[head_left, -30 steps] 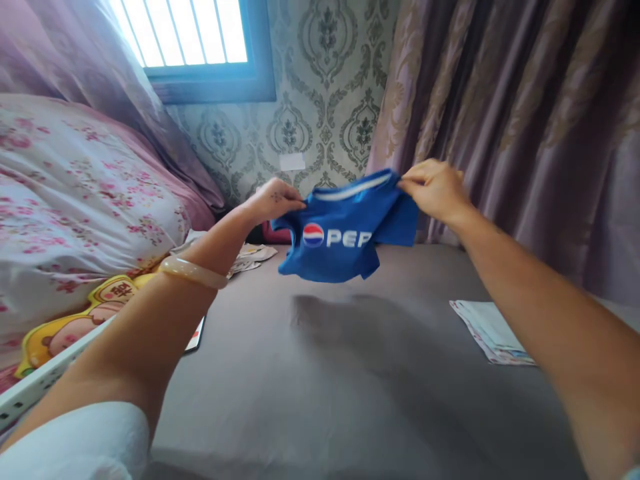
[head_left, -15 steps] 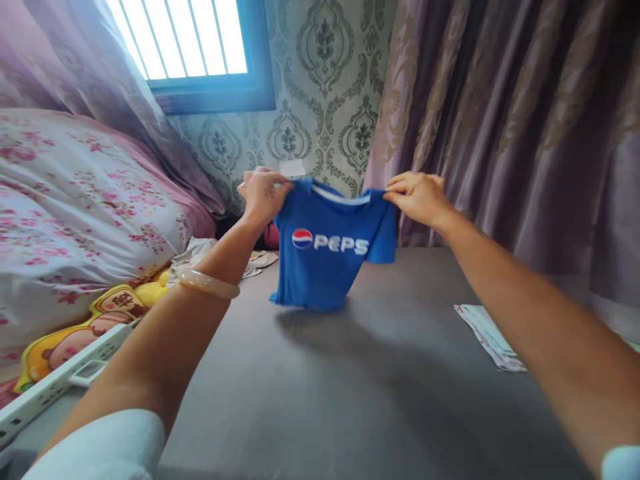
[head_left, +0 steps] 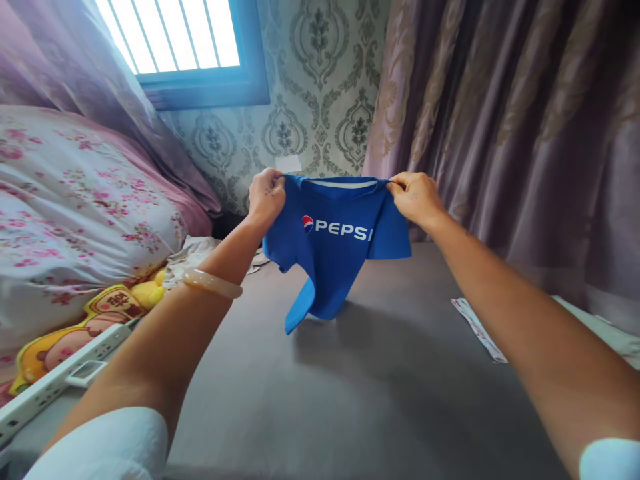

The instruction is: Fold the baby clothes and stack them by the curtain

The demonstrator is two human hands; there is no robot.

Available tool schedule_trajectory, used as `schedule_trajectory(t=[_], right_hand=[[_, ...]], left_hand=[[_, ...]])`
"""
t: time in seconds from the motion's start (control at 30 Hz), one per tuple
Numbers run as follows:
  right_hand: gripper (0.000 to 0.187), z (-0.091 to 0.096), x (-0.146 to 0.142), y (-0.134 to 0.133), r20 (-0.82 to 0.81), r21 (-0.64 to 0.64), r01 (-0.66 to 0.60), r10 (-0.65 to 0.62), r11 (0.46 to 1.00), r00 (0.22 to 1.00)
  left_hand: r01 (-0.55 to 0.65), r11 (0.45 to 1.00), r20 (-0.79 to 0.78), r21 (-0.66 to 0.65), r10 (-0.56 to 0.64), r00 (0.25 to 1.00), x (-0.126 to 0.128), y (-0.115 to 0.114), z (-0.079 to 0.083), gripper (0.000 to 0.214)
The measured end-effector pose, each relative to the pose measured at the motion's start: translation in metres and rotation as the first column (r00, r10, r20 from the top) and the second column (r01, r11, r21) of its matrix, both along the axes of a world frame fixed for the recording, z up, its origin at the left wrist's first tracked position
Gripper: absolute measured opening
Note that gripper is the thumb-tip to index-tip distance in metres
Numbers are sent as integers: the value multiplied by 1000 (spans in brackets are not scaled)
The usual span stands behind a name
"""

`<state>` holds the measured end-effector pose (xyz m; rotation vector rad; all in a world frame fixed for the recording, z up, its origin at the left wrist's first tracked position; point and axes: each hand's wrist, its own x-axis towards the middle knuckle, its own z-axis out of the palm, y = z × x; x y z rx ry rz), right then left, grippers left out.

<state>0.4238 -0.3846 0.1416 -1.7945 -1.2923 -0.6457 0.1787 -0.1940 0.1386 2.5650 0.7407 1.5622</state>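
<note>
A small blue T-shirt [head_left: 335, 260] with a white PEPSI print and a round red, white and blue logo hangs between my hands, its front facing me. My left hand [head_left: 267, 193] pinches it at the left shoulder, and my right hand [head_left: 414, 199] grips the right shoulder. The neckline with its white inner band is stretched nearly straight between them. Both short sleeves droop down. The lower hem is folded and swung to the left, close above the grey bed surface [head_left: 280, 400]. My fingertips are partly hidden by the cloth.
Folded light cloth [head_left: 477, 330] lies at the right, partly behind my forearm. On the left are a white power strip [head_left: 60, 380], a yellow cartoon cushion [head_left: 65, 340] and floral bedding [head_left: 90, 213]. Curtains [head_left: 475, 120] and a patterned wall [head_left: 320, 80] close off the far side.
My hands have spread a little farther apart, pulling the neckline taut. The shirt's left sleeve now shows, and its lower part has swung and curled. The camera view shifted slightly.
</note>
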Motion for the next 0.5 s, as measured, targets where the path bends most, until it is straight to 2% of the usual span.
schedule_trajectory(t=[0.1,0.2,0.37,0.5], right_hand=[[33,-4,-1,3,26,32,26,-27,999,999],[37,-6,-4,4,55,69,63,-67,996,996],[41,-4,-18,-8,109,116,66,-79,991,991],[38,4,-34,-25,120,74,102,-110,992,987]], left_hand=[[-69,995,146,-67,79,986,5,-5,-6,23],[-64,994,186,-91,80,979,4,-11,-8,22],[-104,994,200,-42,110,974,-4,-27,-6,24],[-159,986,212,54,144,967,-15,-48,0,26]])
